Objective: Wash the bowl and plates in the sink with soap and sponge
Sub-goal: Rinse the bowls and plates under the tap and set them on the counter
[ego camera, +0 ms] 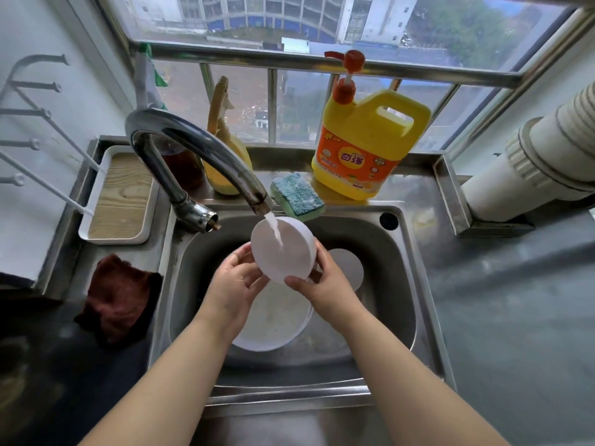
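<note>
Tray [119, 201] with a wood-grain floor far left on the counter; below it, a dark red cloth [120, 299] crumpled beside the sink [405, 262]. Tap [190, 149] arching rightward from the back ledge, running, stream landing on the bowl [286, 249]. Left hand [236, 281] under the bowl's left edge, fingers spread and relaxed, cupping rather than clamping. Bowl tilted on its side above the basin, open face toward the camera, water striking inside. Beneath both hands, a large plate [273, 323] lying wet on the sink floor. Right hand [325, 281] gripping the bowl's lower right rim, thumb in front, fingers curled behind. Just beyond that hand, a smaller plate [349, 268] leaning deeper in the basin. On the ledge, sponge [297, 194] idle, then yellow soap [363, 146] to its right.

Judged as rinsing. Best done by turning the bowl slowly under the stream, keeping the right-hand pinch firm on the slick rim, letting water sheet down and out over the plates rather than toward the counter.
</note>
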